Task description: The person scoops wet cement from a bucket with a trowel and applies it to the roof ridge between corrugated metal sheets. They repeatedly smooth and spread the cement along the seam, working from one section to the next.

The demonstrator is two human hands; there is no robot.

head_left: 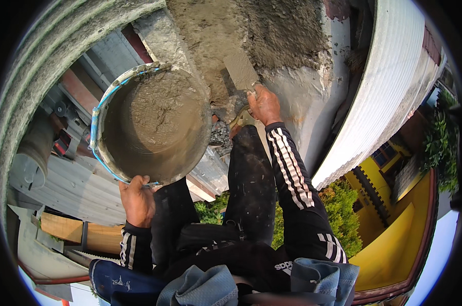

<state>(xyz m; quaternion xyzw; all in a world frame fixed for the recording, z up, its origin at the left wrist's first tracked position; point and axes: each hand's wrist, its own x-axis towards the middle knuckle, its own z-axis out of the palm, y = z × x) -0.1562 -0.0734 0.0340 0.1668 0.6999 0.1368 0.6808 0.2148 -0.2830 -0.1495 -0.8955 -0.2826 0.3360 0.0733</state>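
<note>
a trowel [241, 70] sits in the right hand [265, 104], above or against the mortar-covered ledge [205, 30]; whether the blade touches it, i cannot tell. its flat, oblong blade is coated in grey mortar and points away from the person, leaning a little to the left, with the long axis running from the fist to the far edge of the view. the fingers are closed around the handle end, which they mostly hide.

just left of the trowel is a round bucket [116, 148], its mouth facing up. wet mortar [164, 109] lies inside, heaped toward the far wall, while the near inner wall shows a thin smear. a blue cord [94, 127] runs along the bucket's left rim. the left hand [138, 201] is closed on the near rim, thumb on top.

rough, darker mortar [287, 33] covers the ledge to the right of the blade. farther left is a pale tub [31, 166]; i cannot tell what is in it. white lettering shows on the chest of the black jacket [261, 260], and white stripes run down its sleeves. corrugated sheet [379, 102] stands at the right, with a yellow building [389, 239] and green bushes [340, 219] below.
</note>
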